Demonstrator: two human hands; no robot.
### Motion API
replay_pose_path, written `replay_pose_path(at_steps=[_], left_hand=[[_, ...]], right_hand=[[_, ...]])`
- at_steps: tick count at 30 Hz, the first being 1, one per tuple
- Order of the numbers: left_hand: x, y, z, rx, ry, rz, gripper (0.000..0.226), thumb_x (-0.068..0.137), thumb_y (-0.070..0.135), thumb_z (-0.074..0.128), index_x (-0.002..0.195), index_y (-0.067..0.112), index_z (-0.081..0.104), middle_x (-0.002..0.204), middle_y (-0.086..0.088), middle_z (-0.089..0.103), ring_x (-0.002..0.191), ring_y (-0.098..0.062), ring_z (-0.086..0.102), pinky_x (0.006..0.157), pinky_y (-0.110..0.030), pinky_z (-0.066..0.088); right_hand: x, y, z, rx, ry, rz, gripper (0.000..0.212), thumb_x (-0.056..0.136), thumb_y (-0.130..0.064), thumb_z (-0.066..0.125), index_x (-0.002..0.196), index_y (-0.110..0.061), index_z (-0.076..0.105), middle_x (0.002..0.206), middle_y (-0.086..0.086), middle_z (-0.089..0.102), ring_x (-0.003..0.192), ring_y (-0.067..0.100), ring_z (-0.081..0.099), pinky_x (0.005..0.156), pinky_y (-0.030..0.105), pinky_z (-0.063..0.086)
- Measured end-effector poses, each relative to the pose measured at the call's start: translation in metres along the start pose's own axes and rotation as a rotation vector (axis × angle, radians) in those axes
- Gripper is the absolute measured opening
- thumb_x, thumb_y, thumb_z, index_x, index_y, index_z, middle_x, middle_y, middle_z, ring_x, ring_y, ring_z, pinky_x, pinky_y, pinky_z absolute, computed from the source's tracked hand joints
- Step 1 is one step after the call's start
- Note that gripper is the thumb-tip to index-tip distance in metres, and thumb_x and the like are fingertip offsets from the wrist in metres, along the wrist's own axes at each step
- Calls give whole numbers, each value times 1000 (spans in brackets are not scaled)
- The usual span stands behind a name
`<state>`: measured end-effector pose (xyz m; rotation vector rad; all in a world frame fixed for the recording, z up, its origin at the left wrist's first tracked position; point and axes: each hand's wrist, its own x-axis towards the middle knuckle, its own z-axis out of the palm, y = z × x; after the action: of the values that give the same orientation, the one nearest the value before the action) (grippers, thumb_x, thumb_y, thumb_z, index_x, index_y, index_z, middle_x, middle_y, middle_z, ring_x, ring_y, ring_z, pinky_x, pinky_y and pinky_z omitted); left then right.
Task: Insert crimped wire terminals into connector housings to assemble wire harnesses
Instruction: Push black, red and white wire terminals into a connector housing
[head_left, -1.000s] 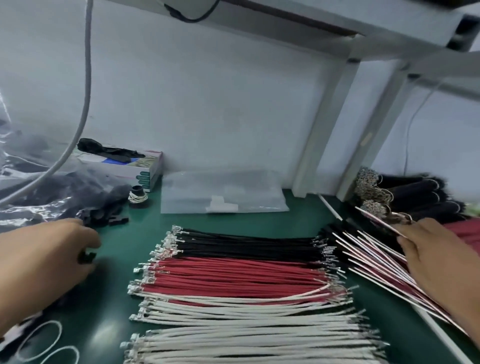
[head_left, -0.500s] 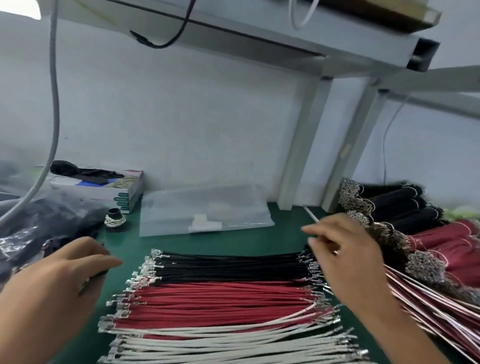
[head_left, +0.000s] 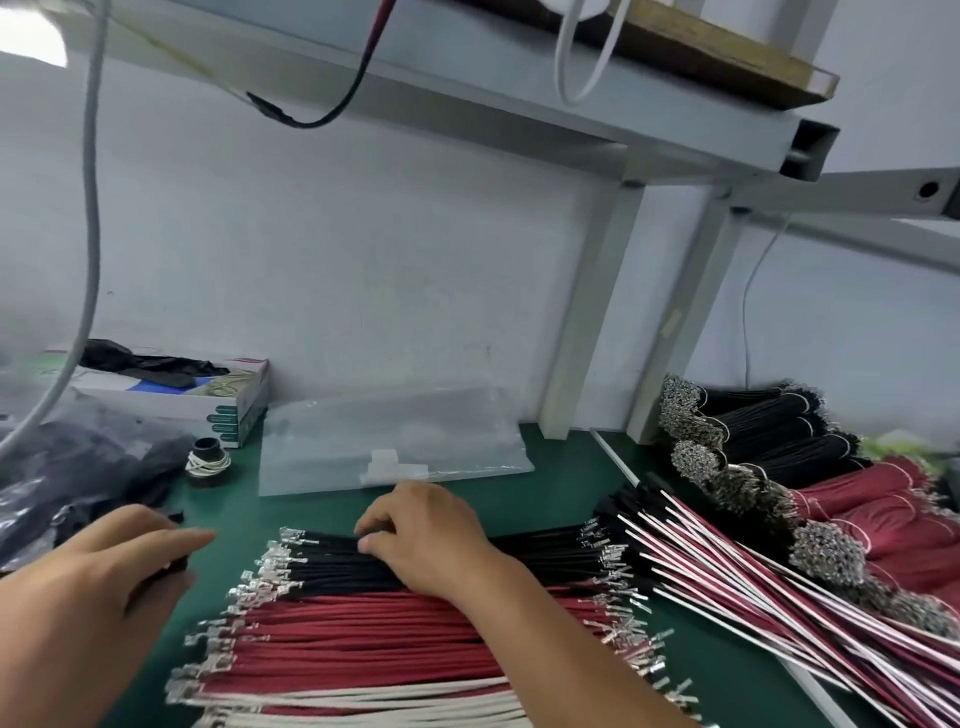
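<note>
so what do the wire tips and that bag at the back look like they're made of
Wire tips: bare metal, likely tinned, going by the silvery glints. Bag: thin clear plastic film, slightly frosted; the green mat shows faintly through it, and its surface creases.

White wires (head_left: 363, 714) cut off below; left hand's (head_left: 104, 587) grasp unclear, blurred

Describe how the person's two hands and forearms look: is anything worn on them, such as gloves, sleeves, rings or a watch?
Both hands are bare. The left hand has no glove and no ring that can be seen, and its forearm shows no sleeve. The right hand is also ungloved, and its forearm is uncovered down to the picture's lower edge. No watch, bracelet, tape or marking is visible on either wrist.
</note>
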<state>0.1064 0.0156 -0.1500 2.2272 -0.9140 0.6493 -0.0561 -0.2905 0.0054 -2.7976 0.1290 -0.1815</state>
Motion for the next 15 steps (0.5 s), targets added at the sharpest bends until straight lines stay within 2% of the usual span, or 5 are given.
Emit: replay_pose_path(at_steps=[3,7,9,11,15], left_hand=[[12,51,-23,-100,-43,-57,35,88,58,55,122,58,63,113,24,56,96,-10,63,70,-49,59],[18,75,-32,-140,-21,-26,39,83,49,60,119,65,61,106,25,56,87,-14,63,69,-52,57],[19,80,-35,-146,-20,-18,35,82,52,58,113,66,62,105,27,56,87,-9,63,72,-44,57],[20,89,-39,-159,2,-39,29,80,53,59,107,64,63,105,25,59,84,-5,65,68,-35,56],[26,111,-45,-201,45,-83,32,85,28,66,103,54,66,102,22,67,77,2,68,63,-29,57]], right_hand=[[1,-1,-3,24,0,-9,14,92,-33,68,99,-26,78,108,-7,73,100,16,66,88,37,53],[-1,-3,-4,-39,44,-100,20,98,-30,60,108,-23,76,113,-4,72,104,19,65,90,37,53],[-3,-2,-6,-76,102,-155,22,100,-27,56,111,-22,75,112,-2,72,102,21,66,88,38,53],[-4,0,-10,-77,190,-209,23,102,-24,54,112,-20,74,108,1,72,95,24,66,83,39,54],[-3,-4,-31,53,309,-155,23,102,-26,51,110,-24,72,103,-6,66,91,15,61,79,33,49]])
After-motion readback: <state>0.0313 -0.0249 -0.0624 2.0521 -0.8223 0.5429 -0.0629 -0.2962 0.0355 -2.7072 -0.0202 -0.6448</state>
